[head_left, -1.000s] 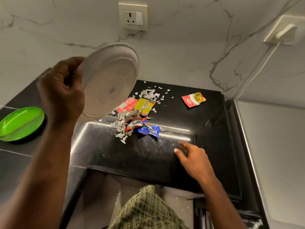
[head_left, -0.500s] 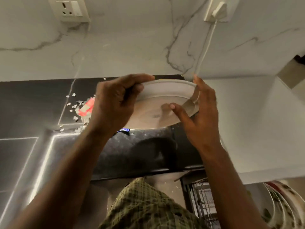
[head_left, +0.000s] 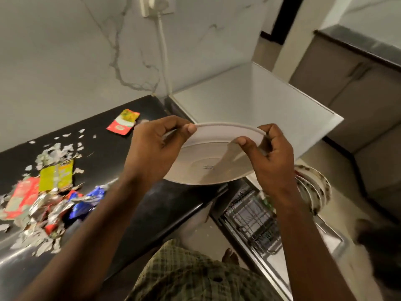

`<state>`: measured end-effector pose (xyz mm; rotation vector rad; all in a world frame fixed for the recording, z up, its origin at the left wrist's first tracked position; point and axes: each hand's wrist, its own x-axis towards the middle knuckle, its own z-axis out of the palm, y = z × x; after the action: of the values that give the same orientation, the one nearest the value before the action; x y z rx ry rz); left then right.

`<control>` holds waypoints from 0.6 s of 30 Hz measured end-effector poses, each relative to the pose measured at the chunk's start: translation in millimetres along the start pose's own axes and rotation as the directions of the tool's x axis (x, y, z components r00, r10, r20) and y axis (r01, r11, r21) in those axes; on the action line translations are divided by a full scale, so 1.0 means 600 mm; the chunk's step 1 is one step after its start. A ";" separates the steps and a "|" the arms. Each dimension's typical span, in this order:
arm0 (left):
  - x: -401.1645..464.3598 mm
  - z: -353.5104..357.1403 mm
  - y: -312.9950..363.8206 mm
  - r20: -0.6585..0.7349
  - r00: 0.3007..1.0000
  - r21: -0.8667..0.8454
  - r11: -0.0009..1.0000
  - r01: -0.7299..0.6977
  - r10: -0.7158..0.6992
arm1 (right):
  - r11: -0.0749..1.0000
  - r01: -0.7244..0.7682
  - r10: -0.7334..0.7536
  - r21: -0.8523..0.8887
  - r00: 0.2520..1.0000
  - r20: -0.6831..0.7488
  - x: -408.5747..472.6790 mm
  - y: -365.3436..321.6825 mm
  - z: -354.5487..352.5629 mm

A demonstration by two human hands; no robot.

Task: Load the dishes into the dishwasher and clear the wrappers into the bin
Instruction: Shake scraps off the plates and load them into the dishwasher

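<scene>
I see both hands grasping a white plate [head_left: 208, 161] at its top rim, left hand [head_left: 152, 148] at ten o'clock, right hand [head_left: 271, 157] at two o'clock, above the table [head_left: 152, 209] edge, fingers [head_left: 191, 128] pinching.

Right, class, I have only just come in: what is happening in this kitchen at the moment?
A person holds a white plate by its rim, the left hand and the right hand pinching either side. It is above the counter's edge, beside the open dishwasher rack, where patterned plates already stand. Torn wrappers lie on the black counter, not yet binned.
</scene>
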<state>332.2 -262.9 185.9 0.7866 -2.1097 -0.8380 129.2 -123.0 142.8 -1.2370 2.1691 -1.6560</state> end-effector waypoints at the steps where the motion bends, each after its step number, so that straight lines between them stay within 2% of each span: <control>1: 0.001 0.020 0.007 0.015 1.000 -0.033 0.999 -0.010 0.011 | 0.999 0.014 -0.014 -0.030 1.000 -0.019 -0.005 0.002 -0.020; 6: 0.013 0.136 0.063 0.179 0.977 -0.189 0.979 -0.079 0.113 | 0.965 0.079 -0.105 -0.252 0.990 -0.092 -0.020 0.000 -0.127; 10: 0.022 0.223 0.110 0.303 0.933 -0.287 0.952 -0.103 0.193 | 0.946 0.013 -0.090 -0.323 0.970 -0.226 -0.036 0.025 -0.206; 13: 0.028 0.287 0.142 0.377 0.893 -0.339 0.934 -0.115 0.247 | 0.936 -0.045 -0.052 -0.349 0.963 -0.265 -0.053 0.053 -0.269; 16: 0.031 0.359 0.166 0.435 0.858 -0.370 0.923 -0.108 0.274 | 0.932 -0.111 0.035 -0.345 0.975 -0.221 -0.070 0.088 -0.334; 18: 0.029 0.403 0.175 0.474 0.831 -0.371 0.922 -0.110 0.290 | 0.925 -0.178 0.142 -0.335 0.981 -0.129 -0.081 0.115 -0.373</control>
<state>103.7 -137.0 143.9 0.1472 -2.3640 -1.3574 0.5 78.2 152.1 -1.0292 2.6318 -1.3405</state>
